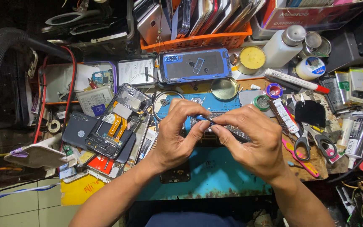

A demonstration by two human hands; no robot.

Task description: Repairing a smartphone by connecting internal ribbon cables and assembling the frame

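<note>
Both hands met over the worn teal mat [215,176], its front edge flaked with rust-coloured wear. The left hand [175,134] pinched a slim blue tool [204,118] between thumb and forefinger. The right hand [253,141] had its fingertips pressed together at the tool's tip, on a dark ridged part [237,133] mostly hidden beneath the fingers; its kind was hard to make out. Just left lay an opened phone [118,122], with glossy orange ribbon strips. Scissors [305,141] rested to the right.
</note>
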